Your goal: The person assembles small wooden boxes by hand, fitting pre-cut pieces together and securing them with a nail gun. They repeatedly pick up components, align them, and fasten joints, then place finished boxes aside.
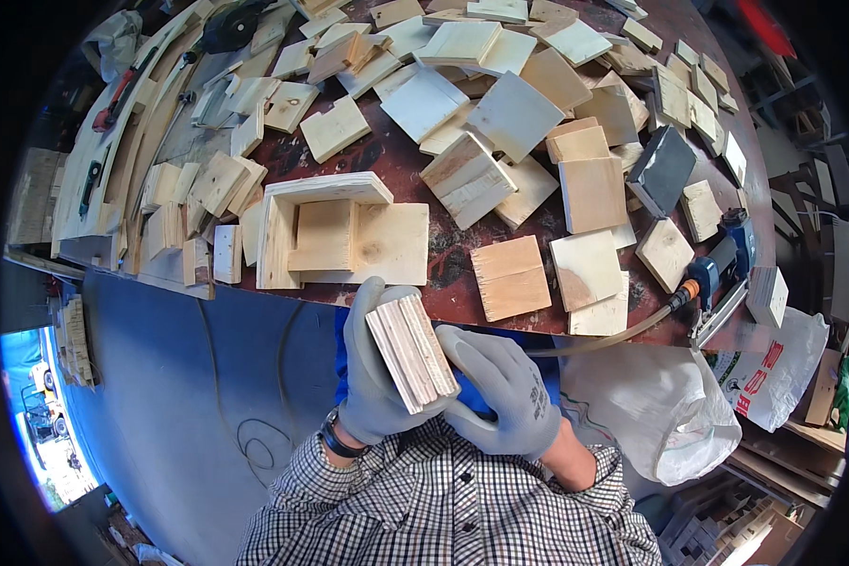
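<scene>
In front of my chest, at the table's near edge, I hold a small stack of wooden boards (411, 355), its layered edges facing up. My left hand (368, 401), in a grey glove, is wrapped round the stack's left side and underneath. On the right side, my gloved right hand (507, 389) presses its fingers and thumb against the stack; some fingertips are hidden behind it. Just beyond the hands, an L-shaped wooden frame (275, 231) lies on the table with a block (323, 236) and a flat board (393, 241) inside its corner.
Loose wooden pieces (514, 118) lie heaped across the dark red table (453, 274). At its right edge sits a blue pneumatic nail gun (724, 259) with an air hose (623, 335). White plastic bags (660, 406) are below right. Long boards (127, 160) with hand tools lie left.
</scene>
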The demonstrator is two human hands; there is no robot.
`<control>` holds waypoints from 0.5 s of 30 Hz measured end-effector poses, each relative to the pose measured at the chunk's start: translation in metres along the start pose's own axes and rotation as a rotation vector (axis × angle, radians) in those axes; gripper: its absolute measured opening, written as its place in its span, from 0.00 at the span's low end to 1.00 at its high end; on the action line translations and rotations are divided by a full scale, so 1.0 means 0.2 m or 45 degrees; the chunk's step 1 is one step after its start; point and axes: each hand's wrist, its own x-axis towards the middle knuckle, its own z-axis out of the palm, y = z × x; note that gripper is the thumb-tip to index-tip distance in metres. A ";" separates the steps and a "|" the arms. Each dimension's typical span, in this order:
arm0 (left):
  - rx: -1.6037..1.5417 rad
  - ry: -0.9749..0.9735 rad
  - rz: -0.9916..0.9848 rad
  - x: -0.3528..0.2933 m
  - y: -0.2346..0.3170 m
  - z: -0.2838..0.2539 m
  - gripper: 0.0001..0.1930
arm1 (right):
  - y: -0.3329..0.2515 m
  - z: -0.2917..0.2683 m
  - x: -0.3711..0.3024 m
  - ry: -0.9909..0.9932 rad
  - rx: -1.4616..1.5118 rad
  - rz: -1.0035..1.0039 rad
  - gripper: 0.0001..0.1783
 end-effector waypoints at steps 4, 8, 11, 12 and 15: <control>0.032 0.007 0.048 0.04 0.02 0.03 0.71 | -0.02 -0.05 0.01 -0.037 0.065 0.058 0.42; 0.189 -0.005 0.090 0.06 0.04 0.05 0.69 | -0.02 -0.08 -0.01 -0.065 0.046 0.089 0.44; 0.094 -0.050 0.074 0.07 0.04 0.06 0.67 | 0.00 -0.09 -0.04 -0.029 0.047 0.046 0.44; 0.106 -0.056 0.085 0.06 0.04 0.06 0.67 | 0.00 -0.09 -0.05 -0.023 0.059 0.042 0.44; 0.159 -0.070 0.113 0.06 0.04 0.07 0.67 | 0.01 -0.09 -0.07 -0.008 0.089 0.031 0.43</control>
